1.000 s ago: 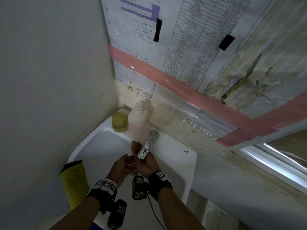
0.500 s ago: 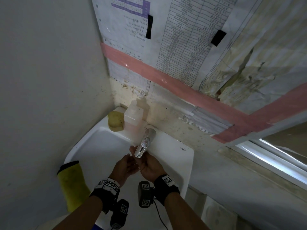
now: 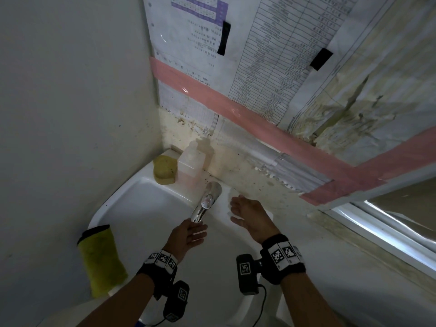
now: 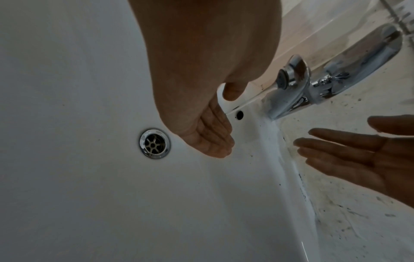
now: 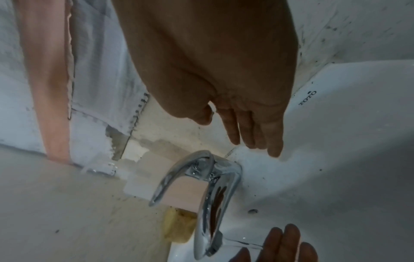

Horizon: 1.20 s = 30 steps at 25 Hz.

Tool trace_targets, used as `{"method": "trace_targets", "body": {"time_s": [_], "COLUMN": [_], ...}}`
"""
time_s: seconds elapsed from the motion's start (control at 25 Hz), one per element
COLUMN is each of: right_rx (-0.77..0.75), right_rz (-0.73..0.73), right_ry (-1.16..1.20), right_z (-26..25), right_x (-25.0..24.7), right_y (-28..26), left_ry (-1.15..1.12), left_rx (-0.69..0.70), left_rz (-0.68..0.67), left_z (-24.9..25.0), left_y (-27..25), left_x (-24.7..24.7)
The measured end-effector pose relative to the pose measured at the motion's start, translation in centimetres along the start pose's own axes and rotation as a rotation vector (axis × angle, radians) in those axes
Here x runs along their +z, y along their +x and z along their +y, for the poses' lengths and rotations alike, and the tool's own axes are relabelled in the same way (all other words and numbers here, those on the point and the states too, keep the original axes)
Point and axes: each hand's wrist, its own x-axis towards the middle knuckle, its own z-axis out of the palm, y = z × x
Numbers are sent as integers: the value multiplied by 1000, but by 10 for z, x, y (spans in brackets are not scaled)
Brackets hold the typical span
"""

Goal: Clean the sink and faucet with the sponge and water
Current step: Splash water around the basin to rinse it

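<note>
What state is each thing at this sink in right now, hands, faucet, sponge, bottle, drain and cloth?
left hand: open, palm up under the spout, holding nothing
right hand: open, over the sink deck right of the faucet, holding nothing
faucet: thin stream of water leaving the spout
sponge: unused, on the sink's back corner
soap bottle: upright beside the sponge
drain: unplugged
yellow cloth: draped over the sink's left edge

Sponge (image 3: 164, 169) on sink (image 3: 132, 204) rim, left of faucet (image 3: 205, 202).

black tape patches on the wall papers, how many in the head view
2: one black tape patch on the left sheet, another on the table-printed sheet to its right. More may sit outside the frame.
</note>
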Motion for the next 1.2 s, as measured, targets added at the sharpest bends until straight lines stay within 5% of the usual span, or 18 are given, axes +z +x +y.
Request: {"method": "trace_targets", "body": {"time_s": [0.12,0.28,0.64,0.92,1.08,1.2], "right_rx": [-86,-167,-201,-390,-659,-653], "right_rz": [100,442,618,412,288,246], "right_ry": [-286,-486,-765,-1070,-1337,-1363], "right_z": [10,39,106,102,117,121], "right_x": [6,-5,13,62,54,57], "right_y": [5,13,39,52,49,46], "left_ry": [4,6,-22,-39,-53,-49], "left_rx": [-4,-16,-5,9,3,-8], "left_rz": [10,13,22,57,76,77], "left_z": [1,2,0,1,2,-1], "left_y": [-1,-1,-3,-5,-5,-1], "left_x": [1,-1,-23,-40,-41,-39]}}
